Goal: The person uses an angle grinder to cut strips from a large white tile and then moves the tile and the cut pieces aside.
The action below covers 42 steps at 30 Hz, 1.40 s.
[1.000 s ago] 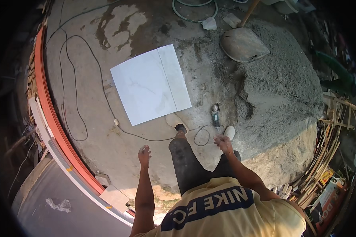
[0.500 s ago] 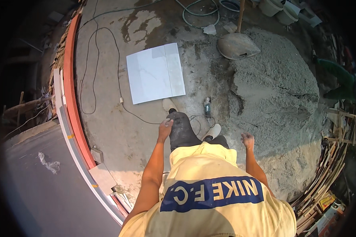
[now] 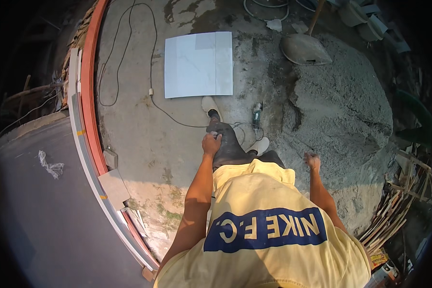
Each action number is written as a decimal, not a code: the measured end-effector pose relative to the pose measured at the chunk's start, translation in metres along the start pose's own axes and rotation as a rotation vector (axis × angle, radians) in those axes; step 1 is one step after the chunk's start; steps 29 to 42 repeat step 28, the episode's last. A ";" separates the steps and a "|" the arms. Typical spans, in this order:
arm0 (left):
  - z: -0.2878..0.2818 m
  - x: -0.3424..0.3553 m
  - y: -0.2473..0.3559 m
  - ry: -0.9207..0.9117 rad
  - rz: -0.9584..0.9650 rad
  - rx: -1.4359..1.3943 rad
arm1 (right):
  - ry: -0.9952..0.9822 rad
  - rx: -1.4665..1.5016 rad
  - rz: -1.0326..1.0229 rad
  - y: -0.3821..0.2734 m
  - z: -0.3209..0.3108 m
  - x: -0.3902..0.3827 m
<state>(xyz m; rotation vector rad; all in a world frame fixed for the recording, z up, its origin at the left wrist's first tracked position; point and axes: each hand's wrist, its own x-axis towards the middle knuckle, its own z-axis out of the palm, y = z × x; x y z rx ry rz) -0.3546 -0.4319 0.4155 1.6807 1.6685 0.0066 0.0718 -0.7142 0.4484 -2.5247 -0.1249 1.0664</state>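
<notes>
My left hand (image 3: pixel 211 143) hangs beside my left thigh, fingers loosely bent and apart, with nothing seen in it. Out to the right of my body is my right hand (image 3: pixel 312 161), also empty, its fingers loosely curled and apart. On the ground ahead of my left shoe (image 3: pixel 208 103) lies a large white tile or panel (image 3: pixel 192 67), with paler and greyer strips across it. A teal corded power tool (image 3: pixel 257 117), shaped like an angle grinder, rests ahead of my right shoe (image 3: pixel 259 145). Neither hand touches the panel or the tool.
A black cable (image 3: pixel 154 57) crosses the concrete ground. To the right spreads a grey mortar heap (image 3: pixel 341 96) with a shovel (image 3: pixel 305 49) on it. Red metal lengths (image 3: pixel 88 81) edge the left side. Wood strips (image 3: pixel 393 211) are piled at right; buckets (image 3: pixel 353 14) stand far right.
The view has shifted, so the panel, tool and shoes appear higher and slightly farther right. Both hands appear a little higher and farther right, still empty beside my body.
</notes>
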 end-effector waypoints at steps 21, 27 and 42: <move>0.184 0.441 -0.106 -0.125 0.424 0.276 | -0.220 0.975 0.360 -0.186 0.567 0.260; 0.226 0.487 -0.123 -0.222 0.617 0.400 | 0.052 1.279 0.600 -0.181 0.625 0.302; 0.229 0.489 -0.131 -0.230 0.656 0.339 | 0.068 1.318 0.579 -0.176 0.630 0.305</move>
